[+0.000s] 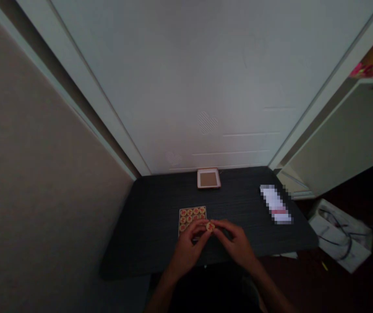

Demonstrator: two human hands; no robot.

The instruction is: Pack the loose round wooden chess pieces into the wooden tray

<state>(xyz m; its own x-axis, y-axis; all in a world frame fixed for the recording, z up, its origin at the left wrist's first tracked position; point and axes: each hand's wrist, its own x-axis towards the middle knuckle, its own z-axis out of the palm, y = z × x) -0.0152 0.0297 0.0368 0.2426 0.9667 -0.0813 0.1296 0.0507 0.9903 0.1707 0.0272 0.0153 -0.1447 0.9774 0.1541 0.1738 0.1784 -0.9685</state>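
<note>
Between the fingertips of both hands is a round wooden xiangqi piece (210,227) with a red character facing up. My left hand (191,241) pinches its left side, thumb below and fingers above. From the right, my right hand (235,239) pinches the other side. Under and beside my left hand lies a square tray (179,217) with rows of similar red-marked pieces (189,212). My left hand hides the tray's lower right part.
A shallow box (208,179) with a pale rim and brown inside sits at the back of the dark table (153,226), near the white panel. A pixelated white item (275,204) lies at right. A white box with cables (342,234) stands on the floor.
</note>
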